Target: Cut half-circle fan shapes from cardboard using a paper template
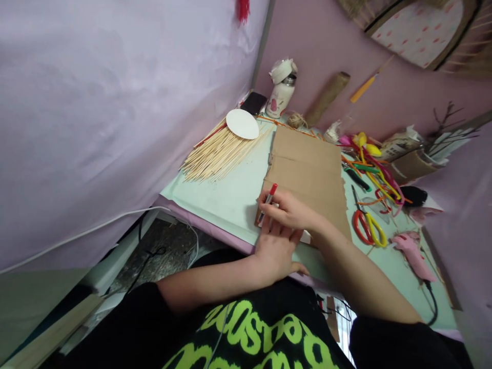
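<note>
A sheet of brown cardboard [307, 164] lies on the table in front of me. My right hand [286, 209] is closed around a red-ended pen [271, 193], held above the cardboard's near left corner with its lower end pointing down. Just below it, my left hand [274, 251] rests flat at the cardboard's near edge, fingers spread and partly covered by the right hand. A small white piece [306, 237] shows beside the left fingers; what it is I cannot tell.
Thin wooden sticks [221, 154] lie at the left under a white disc [242, 124]. Behind stand a bottle [280, 95] and a brown roll [327, 97]. Scissors [369, 228], a pink glue gun [414, 253] and colourful pipe cleaners [378, 177] are at the right.
</note>
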Action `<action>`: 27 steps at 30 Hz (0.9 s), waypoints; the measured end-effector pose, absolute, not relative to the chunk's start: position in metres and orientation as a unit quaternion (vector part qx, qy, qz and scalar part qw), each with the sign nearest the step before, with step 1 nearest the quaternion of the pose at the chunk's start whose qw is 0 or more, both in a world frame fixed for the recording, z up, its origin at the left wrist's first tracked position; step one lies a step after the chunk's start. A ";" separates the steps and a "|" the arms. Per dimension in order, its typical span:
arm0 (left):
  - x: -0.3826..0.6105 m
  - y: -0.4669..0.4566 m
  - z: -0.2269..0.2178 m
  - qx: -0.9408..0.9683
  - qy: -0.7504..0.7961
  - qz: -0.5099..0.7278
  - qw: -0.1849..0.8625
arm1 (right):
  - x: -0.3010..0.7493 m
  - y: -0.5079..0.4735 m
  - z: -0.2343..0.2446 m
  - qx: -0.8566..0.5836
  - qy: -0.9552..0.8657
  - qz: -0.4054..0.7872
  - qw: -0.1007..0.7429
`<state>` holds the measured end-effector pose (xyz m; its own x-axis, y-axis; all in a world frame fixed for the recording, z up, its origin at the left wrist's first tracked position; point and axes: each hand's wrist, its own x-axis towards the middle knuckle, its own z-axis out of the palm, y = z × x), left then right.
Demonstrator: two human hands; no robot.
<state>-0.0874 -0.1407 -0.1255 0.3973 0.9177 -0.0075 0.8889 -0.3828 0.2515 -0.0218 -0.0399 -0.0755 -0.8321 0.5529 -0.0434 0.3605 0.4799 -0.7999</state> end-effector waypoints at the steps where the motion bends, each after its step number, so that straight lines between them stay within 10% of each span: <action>1: -0.087 -0.141 -0.126 0.828 0.546 0.069 0.105 | -0.022 -0.040 -0.076 -0.269 -0.852 0.435 0.110; 27: -0.086 -0.143 -0.131 0.825 0.553 0.083 0.080 | -0.024 -0.040 -0.073 -0.271 -0.845 0.454 0.078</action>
